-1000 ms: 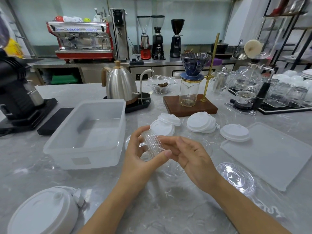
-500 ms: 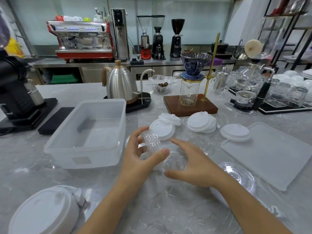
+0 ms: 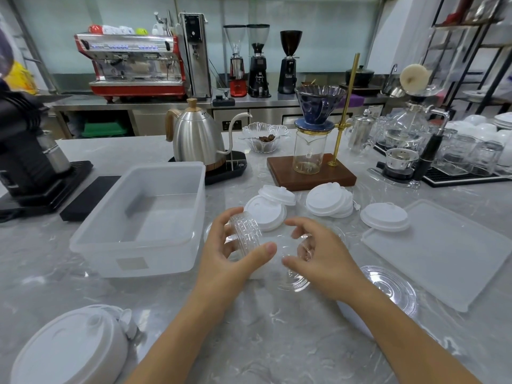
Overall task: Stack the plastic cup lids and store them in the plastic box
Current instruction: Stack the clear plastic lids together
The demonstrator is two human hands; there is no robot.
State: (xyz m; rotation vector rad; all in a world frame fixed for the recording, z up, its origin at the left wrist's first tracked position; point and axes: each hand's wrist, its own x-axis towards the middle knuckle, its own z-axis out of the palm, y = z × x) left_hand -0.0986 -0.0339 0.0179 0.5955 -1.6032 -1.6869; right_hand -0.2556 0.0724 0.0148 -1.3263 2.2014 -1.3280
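Clear lid stack (image 3: 246,234) clamped in left hand (image 3: 230,261); right hand (image 3: 321,261) grips one clear lid (image 3: 293,275).

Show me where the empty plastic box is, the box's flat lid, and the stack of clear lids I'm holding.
plastic box (image 3: 155,252), head view, on its near front wall.
flat lid (image 3: 448,253), head view, on its middle panel.
stack of clear lids (image 3: 246,232), head view, on the ribbed edges, in the left hand (image 3: 227,261).
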